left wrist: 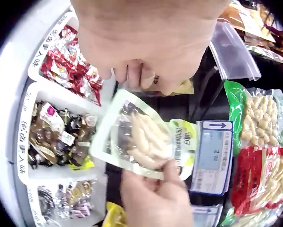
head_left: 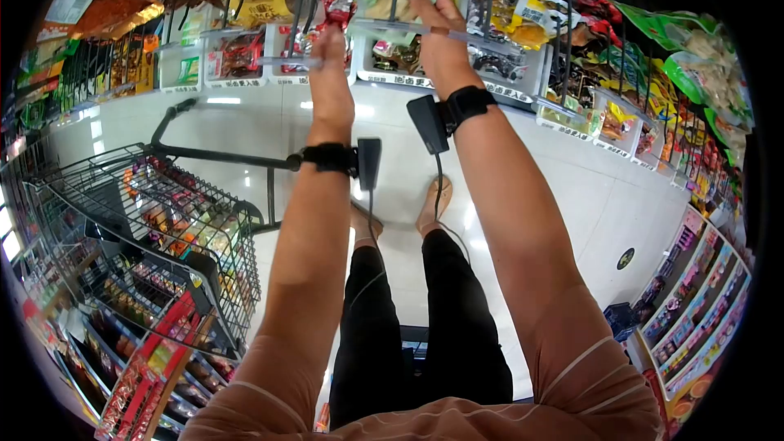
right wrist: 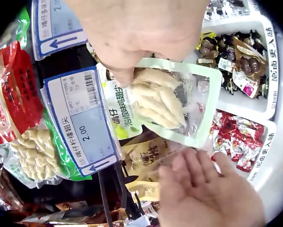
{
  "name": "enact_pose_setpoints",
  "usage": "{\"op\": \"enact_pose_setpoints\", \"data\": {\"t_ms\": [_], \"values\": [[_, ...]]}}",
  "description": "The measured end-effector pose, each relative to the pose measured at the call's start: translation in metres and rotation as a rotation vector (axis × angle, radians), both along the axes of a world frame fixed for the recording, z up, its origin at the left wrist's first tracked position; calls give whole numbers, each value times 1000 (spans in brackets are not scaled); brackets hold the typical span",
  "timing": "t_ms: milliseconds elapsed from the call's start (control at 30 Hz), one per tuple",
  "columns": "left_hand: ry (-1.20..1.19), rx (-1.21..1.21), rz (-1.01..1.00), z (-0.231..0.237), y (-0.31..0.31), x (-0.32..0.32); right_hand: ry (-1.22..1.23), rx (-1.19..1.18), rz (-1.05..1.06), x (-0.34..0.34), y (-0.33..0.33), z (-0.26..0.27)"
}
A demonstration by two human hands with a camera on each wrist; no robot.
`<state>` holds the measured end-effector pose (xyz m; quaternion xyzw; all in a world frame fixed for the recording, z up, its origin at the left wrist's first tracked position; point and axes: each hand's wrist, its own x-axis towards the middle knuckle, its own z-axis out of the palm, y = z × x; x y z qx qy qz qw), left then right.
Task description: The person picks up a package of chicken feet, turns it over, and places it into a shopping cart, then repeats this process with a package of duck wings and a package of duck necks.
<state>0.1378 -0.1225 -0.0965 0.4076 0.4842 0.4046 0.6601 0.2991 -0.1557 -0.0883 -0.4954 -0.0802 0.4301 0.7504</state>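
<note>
A clear pouch with pale green edges and pale pieces inside [head_left: 390, 2] [left wrist: 148, 137] [right wrist: 162, 99] is held tilted over the shelf trays. My right hand [head_left: 443, 45] [left wrist: 155, 201] [right wrist: 137, 30] pinches its edge between thumb and fingers; in the right wrist view the fingertips are partly hidden. Beside the pouch, my left hand [head_left: 331, 73] [left wrist: 146, 45] [right wrist: 210, 189] holds nothing, its fingers relaxed and the palm turned toward the pouch in the right wrist view. A small gap separates this hand from the pouch.
White trays [left wrist: 61, 179] of small wrapped snacks line the shelf front. Price labels [left wrist: 212, 156] [right wrist: 82, 120] stand near hanging red and green packets [left wrist: 262, 177]. A wire shopping cart [head_left: 237, 278] is at the left, on the tiled floor [head_left: 572, 188].
</note>
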Motion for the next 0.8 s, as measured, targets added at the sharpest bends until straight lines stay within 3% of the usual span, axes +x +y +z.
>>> {"op": "enact_pose_setpoints", "data": {"t_ms": [167, 267, 300, 333, 367, 433, 533, 667, 800], "values": [[151, -183, -37, -8, -80, -57, -266, -270, -93, 2, -6, -18], [179, -197, -162, 12, -129, -99, -739, -515, 158, 6, -31, -12], [222, -278, -199, 39, -140, -106, -824, -504, 409, 18, -50, -27], [170, -293, -233, 50, -154, -116, -426, -435, 275, -12, -59, -4], [131, -306, -268, 76, -162, -125, -353, -465, 274, -27, -79, -7], [14, -377, -340, 131, -165, -142, -285, -584, 556, -36, -133, -21], [25, -395, -398, 212, -150, -181, -89, -652, 620, -93, -204, 12], [49, -193, -220, 303, -120, -269, 63, -766, 817, -161, -249, 77], [240, -32, 121, 318, -83, -377, 81, -769, 922, -220, -234, 142]]}}
